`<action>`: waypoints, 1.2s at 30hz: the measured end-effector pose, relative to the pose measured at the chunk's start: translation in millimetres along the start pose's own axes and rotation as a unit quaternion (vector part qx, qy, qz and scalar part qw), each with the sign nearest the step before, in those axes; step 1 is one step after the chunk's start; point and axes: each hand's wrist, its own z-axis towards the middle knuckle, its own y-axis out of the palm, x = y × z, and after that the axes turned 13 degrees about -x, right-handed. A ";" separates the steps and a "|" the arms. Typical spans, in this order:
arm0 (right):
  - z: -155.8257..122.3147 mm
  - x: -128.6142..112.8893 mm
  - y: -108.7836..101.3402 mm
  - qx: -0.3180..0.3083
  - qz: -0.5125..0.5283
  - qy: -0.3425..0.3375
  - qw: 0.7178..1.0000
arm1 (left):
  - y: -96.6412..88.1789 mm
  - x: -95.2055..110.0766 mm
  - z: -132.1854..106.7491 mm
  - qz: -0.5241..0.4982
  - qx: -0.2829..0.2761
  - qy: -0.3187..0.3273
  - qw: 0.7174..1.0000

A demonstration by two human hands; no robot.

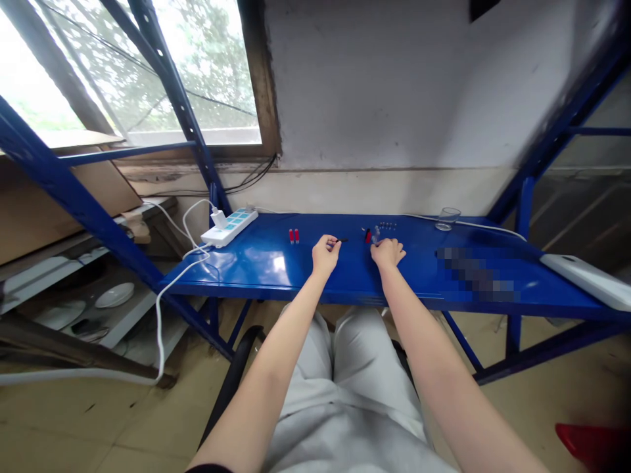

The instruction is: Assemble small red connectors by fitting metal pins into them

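Over the middle of the blue table, my left hand [326, 255] pinches a thin dark stick-like piece [342, 240] that points to the right. To its right, my right hand [388, 253] is low over the tabletop, thumb and forefinger drawn together beside small clear pieces [377, 231]. Whatever lies between those fingertips is too small to make out. A small red and black piece [367, 236] is just left of the clear ones. Behind them, several tiny pale parts [388, 225] are laid out in rows. Two red cylinders [294, 236] sit side by side left of my left hand.
The blue table [256, 279] carries a white power strip [229, 228] with a plugged-in cable at left. A clear glass [447, 219] is at the back right. A blurred dark object [473, 272] and a white device [589, 279] lie further right. Blue posts frame both ends.
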 end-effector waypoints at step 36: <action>-30.3 -19.1 -11.3 -0.079 -0.130 -0.303 0.941 | -0.2 -2.1 -0.7 -0.015 0.015 0.040 0.999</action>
